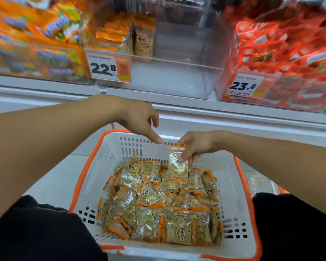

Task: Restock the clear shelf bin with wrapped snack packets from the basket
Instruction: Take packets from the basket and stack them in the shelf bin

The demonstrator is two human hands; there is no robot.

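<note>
A white basket with an orange rim (239, 187) sits below me, filled with several clear snack packets edged in orange (158, 204). My right hand (196, 146) pinches one such packet (177, 164) and holds it upright just above the pile at the basket's far side. My left hand (139, 119) hovers over the basket's far rim, fingers loose and pointing down, holding nothing. The clear shelf bin (177, 59) stands above on the shelf, mostly bare, with a few of the same packets (128, 36) stacked in its back left corner.
A bin of orange bags (36, 40) stands left of the clear bin, and a bin of red packets (282, 59) to its right. Price tags 22.8 (109, 67) and 23.8 (245, 85) hang on the bin fronts. The white shelf edge (177, 104) runs between bins and basket.
</note>
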